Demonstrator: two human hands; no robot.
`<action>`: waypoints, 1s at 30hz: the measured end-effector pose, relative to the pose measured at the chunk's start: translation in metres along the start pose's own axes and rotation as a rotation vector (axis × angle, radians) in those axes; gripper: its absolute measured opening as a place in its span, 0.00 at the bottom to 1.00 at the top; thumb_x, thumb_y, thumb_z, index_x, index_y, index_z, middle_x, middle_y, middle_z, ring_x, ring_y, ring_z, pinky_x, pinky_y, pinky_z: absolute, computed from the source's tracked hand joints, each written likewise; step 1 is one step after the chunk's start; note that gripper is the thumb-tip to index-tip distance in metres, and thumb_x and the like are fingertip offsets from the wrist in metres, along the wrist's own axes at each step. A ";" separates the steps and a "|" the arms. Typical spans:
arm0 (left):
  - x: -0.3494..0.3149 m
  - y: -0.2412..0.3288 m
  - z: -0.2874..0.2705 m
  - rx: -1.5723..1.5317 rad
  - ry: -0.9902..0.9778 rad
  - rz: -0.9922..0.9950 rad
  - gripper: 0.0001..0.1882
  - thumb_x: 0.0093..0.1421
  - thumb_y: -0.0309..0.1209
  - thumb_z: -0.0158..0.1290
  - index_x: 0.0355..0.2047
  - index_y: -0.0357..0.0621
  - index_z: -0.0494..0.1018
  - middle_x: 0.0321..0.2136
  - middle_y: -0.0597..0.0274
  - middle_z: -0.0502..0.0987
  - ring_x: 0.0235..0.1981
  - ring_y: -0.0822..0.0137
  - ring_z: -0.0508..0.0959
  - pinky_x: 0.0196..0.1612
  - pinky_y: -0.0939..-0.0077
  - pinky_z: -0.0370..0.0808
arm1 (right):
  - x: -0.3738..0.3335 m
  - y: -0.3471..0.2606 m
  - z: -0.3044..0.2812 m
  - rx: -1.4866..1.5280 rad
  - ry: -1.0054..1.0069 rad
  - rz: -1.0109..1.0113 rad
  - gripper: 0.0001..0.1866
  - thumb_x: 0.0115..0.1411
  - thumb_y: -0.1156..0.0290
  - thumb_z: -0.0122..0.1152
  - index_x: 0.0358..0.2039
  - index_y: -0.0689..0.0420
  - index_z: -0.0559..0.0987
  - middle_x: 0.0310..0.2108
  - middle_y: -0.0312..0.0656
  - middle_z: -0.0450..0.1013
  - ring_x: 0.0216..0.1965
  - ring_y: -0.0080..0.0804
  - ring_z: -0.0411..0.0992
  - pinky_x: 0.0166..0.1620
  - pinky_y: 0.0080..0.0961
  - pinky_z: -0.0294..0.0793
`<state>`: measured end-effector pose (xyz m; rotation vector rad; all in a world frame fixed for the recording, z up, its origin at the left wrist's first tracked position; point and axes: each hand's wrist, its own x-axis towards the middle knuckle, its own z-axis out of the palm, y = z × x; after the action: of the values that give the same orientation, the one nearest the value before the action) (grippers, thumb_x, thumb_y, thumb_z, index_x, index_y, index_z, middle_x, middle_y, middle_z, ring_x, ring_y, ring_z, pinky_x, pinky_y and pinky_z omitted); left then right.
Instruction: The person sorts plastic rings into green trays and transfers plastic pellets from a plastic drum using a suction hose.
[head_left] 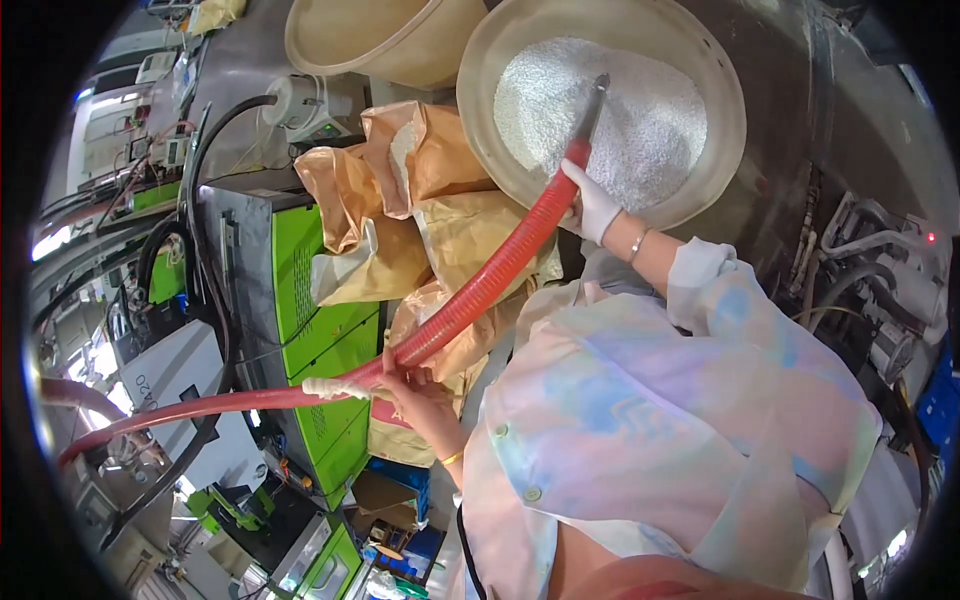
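Note:
A red ribbed hose [500,265] runs from the left across the middle to a large round tub [728,120] of white granules [650,130]. Near its front end my right hand [596,205], in a white glove, is closed around the hose. The hose's metal nozzle [597,105] points over the granules; whether its tip touches them I cannot tell. Lower on the hose, my left hand [415,392] grips it from beneath, its fingers partly hidden. Beside that hand a whitish wrap [335,388] lies along the hose.
Several opened paper sacks [375,262] stand left of the tub, one showing white material inside. A second tub [390,40] sits at the back. Green and grey machine cabinets [300,290] line the left, with black hoses nearby. Pipes and a motor [895,345] are at the right.

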<state>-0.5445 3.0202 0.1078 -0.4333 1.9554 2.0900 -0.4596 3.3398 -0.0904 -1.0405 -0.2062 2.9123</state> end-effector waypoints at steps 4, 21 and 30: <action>-0.013 0.019 -0.017 -0.017 0.032 0.142 0.28 0.68 0.51 0.40 0.59 0.44 0.65 0.34 0.70 0.70 0.25 0.78 0.61 0.30 0.84 0.62 | -0.019 0.000 0.025 -0.030 0.089 -0.011 0.17 0.58 0.48 0.59 0.28 0.47 0.74 0.22 0.30 0.72 0.16 0.19 0.66 0.17 0.16 0.62; -0.087 0.106 -0.145 0.023 0.375 0.393 0.29 0.68 0.52 0.39 0.62 0.48 0.62 0.40 0.62 0.72 0.30 0.73 0.71 0.33 0.81 0.70 | -0.122 0.094 0.171 0.097 -0.155 0.449 0.13 0.61 0.54 0.60 0.29 0.49 0.74 0.26 0.31 0.74 0.25 0.23 0.72 0.29 0.20 0.73; -0.097 0.109 -0.075 -0.152 0.449 0.465 0.28 0.68 0.50 0.41 0.63 0.50 0.61 0.24 0.72 0.69 0.21 0.81 0.62 0.26 0.88 0.62 | -0.101 0.044 0.147 0.097 -0.020 0.037 0.14 0.61 0.55 0.58 0.36 0.52 0.70 0.32 0.38 0.71 0.35 0.30 0.72 0.41 0.30 0.75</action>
<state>-0.4918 2.9399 0.2413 -0.5611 2.3311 2.6260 -0.4747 3.2711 0.0797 -1.0113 -0.0459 2.9329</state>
